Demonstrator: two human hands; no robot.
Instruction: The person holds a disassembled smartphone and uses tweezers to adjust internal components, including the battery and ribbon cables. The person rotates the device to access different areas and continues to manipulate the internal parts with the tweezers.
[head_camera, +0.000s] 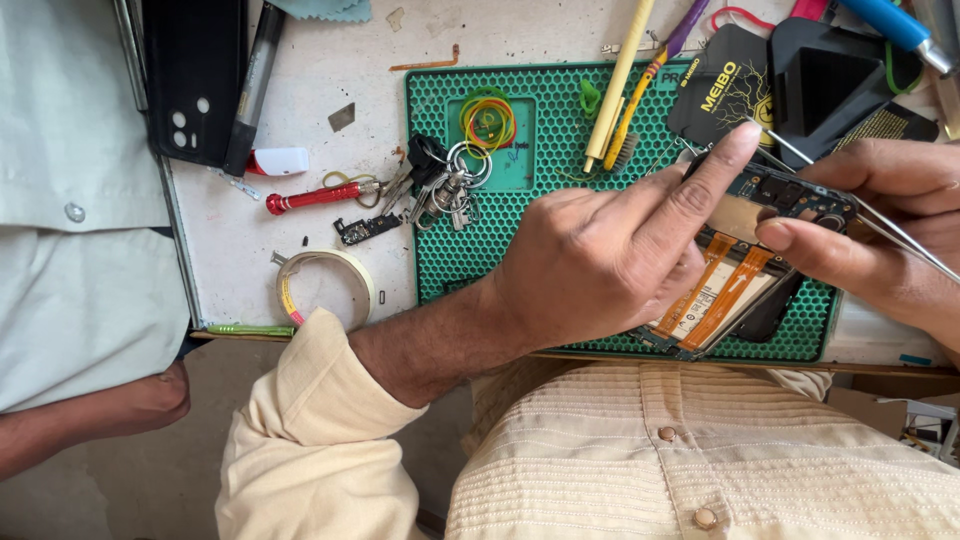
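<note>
So right hand is pinching metal tweezers shut-ish, tips down by the camera end of the opened phone; can't tell if they've got any part. Left hand cradles the phone over the green mat, index finger out on its top edge. IMO keep that finger braced, go light w/ the tips, stay off the orange flex cables.

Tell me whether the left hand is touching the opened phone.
Touching. The head view shows the left hand gripping the opened phone, its fingers wrapped over the near edge and its index finger laid along the top, with no gap.
</note>
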